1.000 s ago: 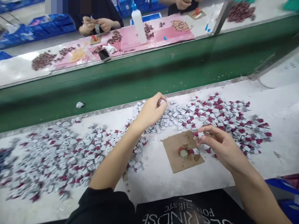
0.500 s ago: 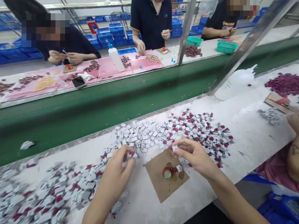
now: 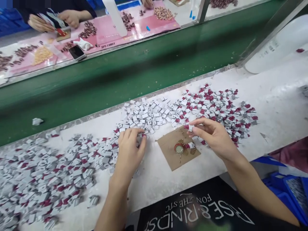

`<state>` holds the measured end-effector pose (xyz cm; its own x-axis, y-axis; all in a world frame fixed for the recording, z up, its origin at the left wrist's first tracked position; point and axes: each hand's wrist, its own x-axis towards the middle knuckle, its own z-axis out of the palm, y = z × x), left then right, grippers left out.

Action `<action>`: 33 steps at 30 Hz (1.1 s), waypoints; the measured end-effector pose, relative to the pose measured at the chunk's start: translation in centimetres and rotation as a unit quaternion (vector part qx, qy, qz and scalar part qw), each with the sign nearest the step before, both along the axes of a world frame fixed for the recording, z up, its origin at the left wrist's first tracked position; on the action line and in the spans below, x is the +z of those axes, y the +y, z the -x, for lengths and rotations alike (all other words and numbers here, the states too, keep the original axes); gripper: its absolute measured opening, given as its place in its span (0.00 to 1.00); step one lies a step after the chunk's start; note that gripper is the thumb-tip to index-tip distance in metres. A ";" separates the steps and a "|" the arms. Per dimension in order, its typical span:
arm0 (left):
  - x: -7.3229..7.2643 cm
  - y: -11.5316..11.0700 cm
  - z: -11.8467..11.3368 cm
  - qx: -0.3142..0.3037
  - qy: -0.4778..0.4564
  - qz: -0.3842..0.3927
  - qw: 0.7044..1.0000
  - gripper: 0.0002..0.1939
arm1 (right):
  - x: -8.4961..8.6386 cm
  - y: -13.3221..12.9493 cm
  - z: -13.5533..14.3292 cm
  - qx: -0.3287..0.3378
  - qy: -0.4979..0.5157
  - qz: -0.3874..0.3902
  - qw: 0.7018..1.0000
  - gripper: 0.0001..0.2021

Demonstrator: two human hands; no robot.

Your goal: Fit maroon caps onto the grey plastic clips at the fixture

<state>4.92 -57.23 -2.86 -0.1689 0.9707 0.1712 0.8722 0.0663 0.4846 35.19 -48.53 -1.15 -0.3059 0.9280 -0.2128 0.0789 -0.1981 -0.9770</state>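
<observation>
My right hand (image 3: 214, 136) pinches a small white and dark-red piece (image 3: 190, 127) above the right corner of a brown cardboard square (image 3: 168, 155). On the cardboard lie a round red-rimmed cap (image 3: 178, 148) with a pale middle and another white and red piece (image 3: 191, 146) beside it. My left hand (image 3: 131, 146) is left of the cardboard, with thumb and fingers bent round a small dark-red piece (image 3: 143, 135). Just beyond both hands spreads a pile of small white pieces (image 3: 144, 112), many with dark-red parts at its right (image 3: 216, 109).
A large heap of white and red pieces (image 3: 48, 179) covers the table's left. A green strip (image 3: 108, 80) separates this table from one where a person's hands (image 3: 69, 17) work near a phone (image 3: 77, 52) and a white bottle (image 3: 115, 16). A metal post stands at right (image 3: 262, 35).
The view has tilted down and shows more of my shirt. My right hand still pinches a piece, whose red end now shows. My left hand has turned, with its back more upward.
</observation>
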 end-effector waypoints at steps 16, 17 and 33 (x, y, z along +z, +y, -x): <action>-2.2 1.1 -4.3 0.088 0.087 -0.011 0.992 0.14 | -0.4 -1.8 -0.7 -0.026 -0.049 -0.065 0.996 0.15; -2.2 1.0 -4.2 0.088 0.086 -0.016 0.992 0.14 | -0.5 -1.8 -0.7 -0.024 -0.048 -0.066 0.996 0.15; -2.0 1.1 -4.6 0.103 0.083 -0.026 0.991 0.08 | -0.3 -2.3 -1.0 -0.026 -0.045 -0.075 0.996 0.16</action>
<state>9.54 -56.14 -4.90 -0.3287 0.9075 0.2614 0.9104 0.2307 0.3435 36.20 -50.79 -1.40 -0.2423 0.9655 -0.0956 0.1609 -0.0572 -0.9853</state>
